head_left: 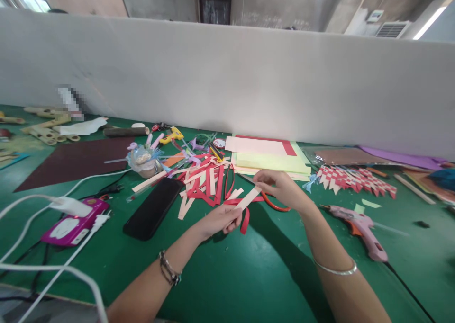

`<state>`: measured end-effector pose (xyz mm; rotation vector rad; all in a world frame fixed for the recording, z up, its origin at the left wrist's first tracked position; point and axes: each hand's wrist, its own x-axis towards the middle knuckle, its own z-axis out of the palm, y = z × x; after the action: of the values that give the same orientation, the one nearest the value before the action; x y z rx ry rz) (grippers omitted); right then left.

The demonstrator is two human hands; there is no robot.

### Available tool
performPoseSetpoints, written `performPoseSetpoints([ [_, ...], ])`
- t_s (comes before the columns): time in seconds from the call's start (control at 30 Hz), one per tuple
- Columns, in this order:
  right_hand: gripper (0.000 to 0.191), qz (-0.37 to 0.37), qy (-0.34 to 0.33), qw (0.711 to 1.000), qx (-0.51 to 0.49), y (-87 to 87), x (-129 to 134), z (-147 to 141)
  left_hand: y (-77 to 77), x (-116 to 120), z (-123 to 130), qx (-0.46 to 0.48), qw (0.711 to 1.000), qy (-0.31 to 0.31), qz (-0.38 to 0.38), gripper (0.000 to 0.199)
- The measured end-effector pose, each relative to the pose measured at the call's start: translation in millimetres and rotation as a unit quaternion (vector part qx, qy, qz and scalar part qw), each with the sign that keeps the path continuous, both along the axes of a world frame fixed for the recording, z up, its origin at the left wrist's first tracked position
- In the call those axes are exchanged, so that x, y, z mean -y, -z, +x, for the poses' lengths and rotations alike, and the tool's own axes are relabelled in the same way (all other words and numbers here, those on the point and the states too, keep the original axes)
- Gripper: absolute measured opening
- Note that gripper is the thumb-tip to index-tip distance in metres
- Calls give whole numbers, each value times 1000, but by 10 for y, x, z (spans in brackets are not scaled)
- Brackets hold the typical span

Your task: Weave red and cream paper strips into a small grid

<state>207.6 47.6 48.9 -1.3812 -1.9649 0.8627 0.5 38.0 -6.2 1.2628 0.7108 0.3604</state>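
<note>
Two bare hands meet in the head view, over the middle of a green counter (227, 275), with one pale paper strip (248, 199) stretched slantwise between them. The left hand (223, 219) pinches its lower end, fingers curled under; the right hand (279, 186) pinches the upper end between thumb and fingertips. The strip looks flat, raised a little toward the right.

It should weigh next to nothing and bend readily, with some spring along its length; a hard squeeze would probably crease it, and a sharp tug could tear it. Light fingertip holds at the two ends, or along the long edges, seem best.

Just beside the left hand a red strip (245, 221) curls downward; whether the fingers touch it, I cannot tell. Beyond lies a loose pile of red and pale strips (206, 183). Orange-handled scissors (276, 208) lie partly hidden by the right hand. Farther right are a woven checked piece (355, 178) and a pink glue gun (366, 228).
</note>
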Motion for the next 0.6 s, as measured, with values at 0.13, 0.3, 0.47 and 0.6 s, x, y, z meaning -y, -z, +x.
performPoseSetpoints([
  [0.13, 19, 94, -14, 992, 77, -46, 53, -52, -35, 12, -13, -23, 999, 18, 13, 49],
  [0.3, 22, 49, -167, 973, 152, -131, 200, -258, -67, 2, -29, -78, 989, 74, 101, 50],
  [0.47, 22, -48, -235, 959, 149, -105, 207, -313, -148, -17, -69, -105, 977, 97, 157, 51],
  [0.6, 19, -41, -187, 970, 151, -69, 162, -242, -192, -50, -128, -107, 982, 39, 151, 38],
])
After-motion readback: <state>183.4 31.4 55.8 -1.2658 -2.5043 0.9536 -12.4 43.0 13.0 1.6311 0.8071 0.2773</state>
